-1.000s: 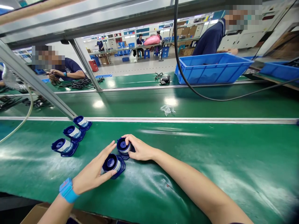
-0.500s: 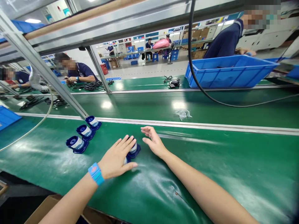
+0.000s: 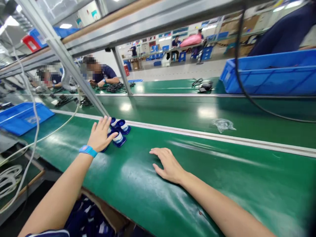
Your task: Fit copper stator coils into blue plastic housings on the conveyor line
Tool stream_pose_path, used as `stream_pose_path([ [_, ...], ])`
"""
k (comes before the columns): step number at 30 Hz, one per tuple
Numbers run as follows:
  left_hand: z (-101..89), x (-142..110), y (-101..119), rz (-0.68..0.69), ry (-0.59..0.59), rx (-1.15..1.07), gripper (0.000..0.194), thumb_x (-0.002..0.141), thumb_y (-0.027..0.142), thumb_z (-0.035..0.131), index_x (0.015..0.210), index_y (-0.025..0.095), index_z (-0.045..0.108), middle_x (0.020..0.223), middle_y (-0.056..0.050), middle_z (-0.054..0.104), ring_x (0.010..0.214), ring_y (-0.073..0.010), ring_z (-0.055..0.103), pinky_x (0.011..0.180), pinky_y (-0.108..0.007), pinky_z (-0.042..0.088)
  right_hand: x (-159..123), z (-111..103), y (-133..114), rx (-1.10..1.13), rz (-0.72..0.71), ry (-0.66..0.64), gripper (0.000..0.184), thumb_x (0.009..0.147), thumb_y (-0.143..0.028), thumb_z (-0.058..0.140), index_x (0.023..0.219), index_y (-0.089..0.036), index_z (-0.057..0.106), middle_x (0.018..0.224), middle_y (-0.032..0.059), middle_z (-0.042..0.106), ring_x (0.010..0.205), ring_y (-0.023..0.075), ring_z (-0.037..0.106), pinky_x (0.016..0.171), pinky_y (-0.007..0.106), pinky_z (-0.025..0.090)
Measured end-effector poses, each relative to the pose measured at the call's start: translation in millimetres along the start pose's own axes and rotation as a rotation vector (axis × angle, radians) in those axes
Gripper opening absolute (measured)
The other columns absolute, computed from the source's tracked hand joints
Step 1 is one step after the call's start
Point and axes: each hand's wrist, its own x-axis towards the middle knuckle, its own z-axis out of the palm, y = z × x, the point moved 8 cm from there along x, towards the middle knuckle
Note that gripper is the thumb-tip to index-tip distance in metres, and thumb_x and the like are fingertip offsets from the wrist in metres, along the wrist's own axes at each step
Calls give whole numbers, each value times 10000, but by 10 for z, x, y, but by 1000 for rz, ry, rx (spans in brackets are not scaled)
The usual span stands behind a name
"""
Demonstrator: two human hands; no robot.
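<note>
Standing bunched near the foot of a metal post point(image 3: 77, 76), blue parts with white labels point(image 3: 119, 139) sit upright on my green desk point(image 3: 138, 171), some partly hidden behind my fingers. My left hand point(image 3: 100, 135) is open, fingers spread at the near side of the group, its thumb across the closest part; I cannot tell whether skin meets plastic. My right hand point(image 3: 170, 166) hovers over the desk, well apart from them, fingers loosely bent and holding nothing. I judge this a moment of placing or gathering the parts, not of gripping one; from here, lifting a part would call for closing thumb and fingers round its body without tipping its neighbors. A blue band point(image 3: 88, 150) circles my left wrist. Beyond the pale rail point(image 3: 172, 130) lies a crumpled piece of clear plastic point(image 3: 223, 125), with a blue crate point(image 3: 271, 79) farther off to the right. A blue tray point(image 3: 14, 115) rests to the left, while a co-worker in navy point(image 3: 108, 73) bends over black cables point(image 3: 116, 87) across the line.
</note>
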Motion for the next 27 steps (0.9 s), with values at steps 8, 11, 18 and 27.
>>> stream_pose_path([
  [8,-76,-3349,-1274,-718,-99,78,529,1012,524,395,1310,110,535,1286,-182,583,1296,-313,504,1134,-484,407,-207,515,-660,7,-199,-316,366,981,-259,552,1346,-222,541,1384,136,577,1259,299,555,1073,548,411],
  [11,420,-4704,-1060,-862,-358,24,400,984,476,551,1190,137,602,1182,-121,628,1166,-259,594,1050,-488,489,-326,714,-792,0,-289,-428,380,988,-278,545,1364,-227,561,1416,134,556,1277,315,548,1060,555,443],
  [18,1472,-5658,-415,-943,-619,-158,508,965,433,625,1394,188,507,1410,-130,524,1234,-278,565,1039,-512,511,-382,805,-699,-72,-256,-446,398,1012,-368,553,1375,-207,540,1424,151,536,1253,317,554,1018,543,498],
  [27,1684,-5405,-821,-1079,-558,13,488,960,447,631,1365,193,533,1476,-125,468,1273,-293,533,1032,-516,517,-369,817,-697,-108,-232,-452,426,1005,-411,564,1391,-233,532,1411,133,557,1247,305,576,999,513,524],
])
